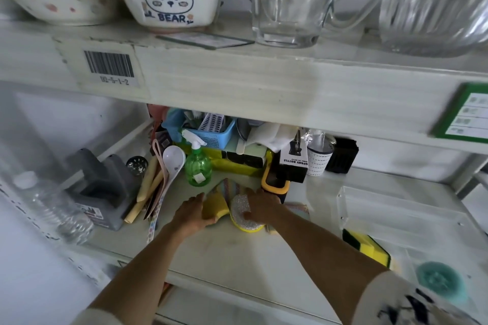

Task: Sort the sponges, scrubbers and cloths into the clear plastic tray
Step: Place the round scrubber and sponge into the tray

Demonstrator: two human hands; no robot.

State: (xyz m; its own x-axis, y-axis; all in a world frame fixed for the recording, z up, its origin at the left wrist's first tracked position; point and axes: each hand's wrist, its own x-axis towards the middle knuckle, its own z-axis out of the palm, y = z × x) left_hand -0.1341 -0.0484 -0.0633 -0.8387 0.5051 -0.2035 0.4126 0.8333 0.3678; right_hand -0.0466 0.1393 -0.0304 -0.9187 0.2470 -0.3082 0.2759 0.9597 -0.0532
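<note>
On the lower shelf my left hand (190, 215) grips a yellow sponge (214, 208). Right beside it my right hand (261, 206) presses on a silver-and-yellow scrubber (244, 215). A striped cloth (229, 188) lies under and behind both. The clear plastic tray (401, 208) stands at the right of the shelf. In it lie a yellow-and-green sponge (368, 245) and a teal round scrubber (439, 281). A second striped cloth (298, 208) peeks out past my right wrist.
A green spray bottle (198, 163), a white ladle (173, 161), wooden utensils (148, 187) and a grey jug (103, 187) crowd the left. A blue basket (208, 129), a black spray-bottle box (293, 161) and a cup (319, 158) stand behind. The upper shelf (237, 79) hangs close overhead.
</note>
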